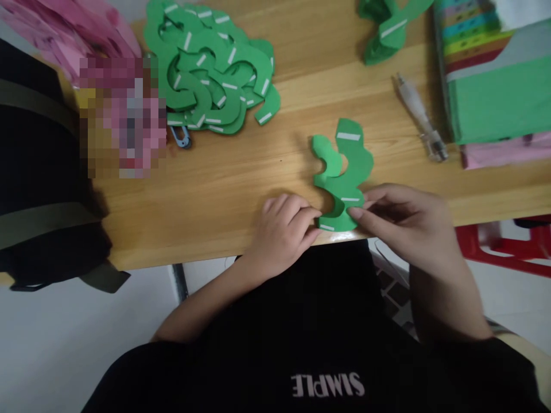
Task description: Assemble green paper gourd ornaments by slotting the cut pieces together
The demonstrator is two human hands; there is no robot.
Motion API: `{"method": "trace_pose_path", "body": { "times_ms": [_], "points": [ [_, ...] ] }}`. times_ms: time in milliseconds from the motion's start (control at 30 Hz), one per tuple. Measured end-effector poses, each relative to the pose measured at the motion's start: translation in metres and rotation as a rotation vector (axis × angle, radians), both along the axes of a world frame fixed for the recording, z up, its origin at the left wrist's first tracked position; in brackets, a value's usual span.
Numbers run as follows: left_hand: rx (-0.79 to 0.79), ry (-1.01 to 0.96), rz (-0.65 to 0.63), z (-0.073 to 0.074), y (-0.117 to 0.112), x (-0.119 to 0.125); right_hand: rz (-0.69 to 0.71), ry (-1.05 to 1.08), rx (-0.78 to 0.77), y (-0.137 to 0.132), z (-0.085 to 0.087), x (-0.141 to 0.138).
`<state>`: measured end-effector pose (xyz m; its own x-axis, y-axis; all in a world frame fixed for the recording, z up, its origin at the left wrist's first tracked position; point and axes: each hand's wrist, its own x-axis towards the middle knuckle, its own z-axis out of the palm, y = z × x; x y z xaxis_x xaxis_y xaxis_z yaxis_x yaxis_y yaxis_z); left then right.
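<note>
A wavy green paper cutout [350, 166] with small white strips on it lies near the table's front edge, parts of it curling up. My left hand [286, 232] pinches its lower left corner between thumb and forefinger. On the other side, my right hand [400, 221] grips its lower right edge, thumb on top and fingers behind. Further off to the left is a heap of similar green cutouts [215, 74], also bearing white strips. Another curled green piece [387, 37] sits at the back right.
A pen [419, 117] lies right of centre, beside a stack of coloured folders or paper [499, 86]. At the left are a dark bag [43, 160], pink wrapping [81, 28] and a blue clip [181, 137]. Something red [508, 249] stands below the table edge at right.
</note>
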<state>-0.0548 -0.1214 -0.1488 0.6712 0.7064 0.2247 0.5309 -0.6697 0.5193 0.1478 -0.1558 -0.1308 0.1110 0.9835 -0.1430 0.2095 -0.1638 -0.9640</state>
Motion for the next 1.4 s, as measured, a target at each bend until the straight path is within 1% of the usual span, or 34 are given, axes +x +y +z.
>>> {"method": "trace_pose_path", "body": {
  "times_ms": [167, 300, 400, 500, 567, 633, 700, 833, 933, 1000, 1100, 1400],
  "points": [
    [0.000, -0.008, 0.011, -0.001, 0.000, 0.000, -0.054, 0.013, 0.032, -0.006, 0.007, -0.010],
    [-0.006, -0.010, 0.006, 0.000, 0.000, -0.001, -0.132, -0.088, 0.080, -0.012, 0.006, -0.009],
    [-0.001, -0.012, 0.004, 0.000, 0.000, -0.001, -0.136, -0.173, 0.137, -0.017, 0.007, -0.010],
    [0.006, -0.020, -0.004, 0.000, 0.000, -0.001, -0.078, -0.251, 0.158, -0.020, 0.012, -0.014],
    [0.015, -0.030, -0.016, 0.000, 0.000, -0.001, 0.001, -0.326, 0.119, -0.022, 0.014, -0.018],
    [0.015, -0.035, -0.023, 0.000, 0.000, -0.002, 0.079, -0.430, 0.119, -0.024, 0.013, -0.023],
    [0.021, -0.029, -0.017, 0.000, -0.001, -0.002, 0.111, -0.540, 0.196, -0.028, 0.011, -0.028],
    [0.079, -0.029, -0.018, -0.003, -0.001, -0.002, 0.112, -0.680, 0.435, -0.036, 0.006, -0.035],
    [0.143, -0.068, -0.010, -0.008, -0.001, -0.002, 0.206, -0.723, 0.529, -0.039, 0.006, -0.034],
    [0.150, -0.066, -0.011, -0.009, -0.001, -0.002, 0.255, -0.736, 0.577, -0.039, 0.006, -0.032],
    [0.125, -0.045, -0.031, -0.007, 0.000, -0.003, 0.262, -0.733, 0.614, -0.039, 0.006, -0.030],
    [0.099, 0.000, -0.047, -0.003, -0.002, -0.004, 0.287, -0.661, 0.622, -0.041, 0.004, -0.028]
  ]
}}
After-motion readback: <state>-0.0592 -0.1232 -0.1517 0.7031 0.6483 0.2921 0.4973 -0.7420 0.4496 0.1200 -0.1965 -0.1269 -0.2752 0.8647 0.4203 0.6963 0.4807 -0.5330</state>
